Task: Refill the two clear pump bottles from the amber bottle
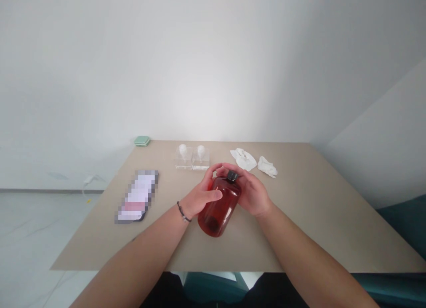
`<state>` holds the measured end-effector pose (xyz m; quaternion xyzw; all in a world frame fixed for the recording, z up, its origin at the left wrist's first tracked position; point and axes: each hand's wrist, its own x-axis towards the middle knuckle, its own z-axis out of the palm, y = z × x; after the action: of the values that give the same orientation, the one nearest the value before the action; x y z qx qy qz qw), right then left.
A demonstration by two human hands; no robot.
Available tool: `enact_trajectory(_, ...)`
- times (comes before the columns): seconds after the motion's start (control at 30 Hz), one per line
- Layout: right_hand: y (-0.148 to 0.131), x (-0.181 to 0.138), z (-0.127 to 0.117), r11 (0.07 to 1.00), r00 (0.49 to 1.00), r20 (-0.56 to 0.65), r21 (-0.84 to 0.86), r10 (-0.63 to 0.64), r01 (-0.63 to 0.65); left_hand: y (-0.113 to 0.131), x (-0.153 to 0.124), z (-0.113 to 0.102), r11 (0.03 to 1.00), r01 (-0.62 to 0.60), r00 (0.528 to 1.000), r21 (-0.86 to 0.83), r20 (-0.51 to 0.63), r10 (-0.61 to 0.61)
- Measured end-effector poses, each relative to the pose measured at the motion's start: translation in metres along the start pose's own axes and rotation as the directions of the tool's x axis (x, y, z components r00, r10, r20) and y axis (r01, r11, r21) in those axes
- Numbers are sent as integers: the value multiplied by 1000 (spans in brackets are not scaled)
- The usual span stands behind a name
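I hold an amber-red plastic bottle (219, 208) with a black cap (232, 176) above the middle of the beige table (309, 219), tilted with its neck pointing away from me. My left hand (203, 195) wraps the bottle's left side, thumb across the front. My right hand (251, 192) cups its right side near the neck, fingers curled toward the cap. A dark bracelet sits on my left wrist.
Two clear square bottles (192, 158) with white pump tops stand at the back of the table. Two crumpled white tissues (253, 162) lie to their right. A blurred flat packet (137, 196) lies at the left, a small green box (142, 141) at the far left corner.
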<state>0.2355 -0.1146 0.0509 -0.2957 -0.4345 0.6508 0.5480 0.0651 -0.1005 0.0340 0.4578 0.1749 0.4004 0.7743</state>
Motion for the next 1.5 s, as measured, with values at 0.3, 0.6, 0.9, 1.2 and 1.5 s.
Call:
enact_trajectory(0.3,8,-2,3,997,999,-45,72,0,4,-7,-2,5,1000,-24,999,-16,-31,23)
enact_trajectory(0.6,8,-1,4,996,999,-52,86,3,2,-10,-1,7,1000,-17,998,-7,-56,17)
enact_trajectory(0.9,7,-1,3,996,999,-38,86,-32,35,-12,0,5,999,-41,998,-9,-43,41)
enact_trajectory(1.2,9,1,0,998,999,-25,58,-26,27,-12,0,4,1000,-23,998,4,-64,23)
enact_trajectory(1.5,9,1,2,999,999,-45,46,-10,12,-12,1,4,999,-34,998,7,-51,34)
